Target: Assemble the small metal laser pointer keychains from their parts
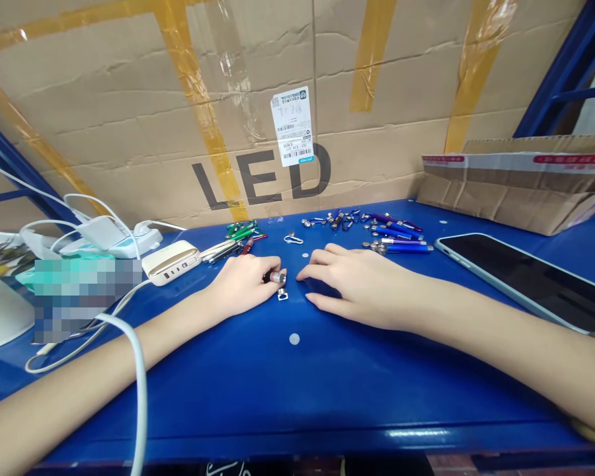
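Observation:
My left hand (242, 284) rests on the blue table (287, 390), its fingers curled round a small keychain flashlight (276, 277) whose silver tip pokes out to the right. A small metal clip (282, 295) lies just below that tip. My right hand (352, 284) lies palm down beside it, fingers bent and pointing left toward the flashlight tip, a short gap apart. It holds nothing that I can see.
Blue and purple flashlights (396, 238) and green ones (240, 231) lie behind the hands, with a loose clip (292, 238). A phone (525, 277) lies right, a power bank (171, 262), chargers and white cable (139, 370) left. A cardboard box (277, 106) stands behind.

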Demonstrator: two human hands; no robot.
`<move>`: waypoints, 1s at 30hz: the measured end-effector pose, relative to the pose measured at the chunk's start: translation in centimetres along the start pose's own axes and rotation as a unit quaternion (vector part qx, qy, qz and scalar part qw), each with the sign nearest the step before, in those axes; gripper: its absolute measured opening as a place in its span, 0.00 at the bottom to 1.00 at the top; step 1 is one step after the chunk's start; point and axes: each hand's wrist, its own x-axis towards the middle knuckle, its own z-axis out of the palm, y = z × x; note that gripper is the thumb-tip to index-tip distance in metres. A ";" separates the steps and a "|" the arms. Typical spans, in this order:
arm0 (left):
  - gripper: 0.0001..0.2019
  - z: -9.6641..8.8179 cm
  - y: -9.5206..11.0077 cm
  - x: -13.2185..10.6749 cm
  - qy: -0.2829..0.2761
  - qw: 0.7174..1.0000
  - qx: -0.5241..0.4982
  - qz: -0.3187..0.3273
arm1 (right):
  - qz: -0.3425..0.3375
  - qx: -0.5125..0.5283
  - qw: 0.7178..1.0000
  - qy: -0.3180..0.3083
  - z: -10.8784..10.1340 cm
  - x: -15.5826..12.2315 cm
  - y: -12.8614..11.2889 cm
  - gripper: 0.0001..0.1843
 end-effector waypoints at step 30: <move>0.10 0.3 0.0 0.1 0.029 0.999 -0.018 0.011 | -0.015 -0.077 0.989 0.122 2.7 -2.3 -1.6 0.16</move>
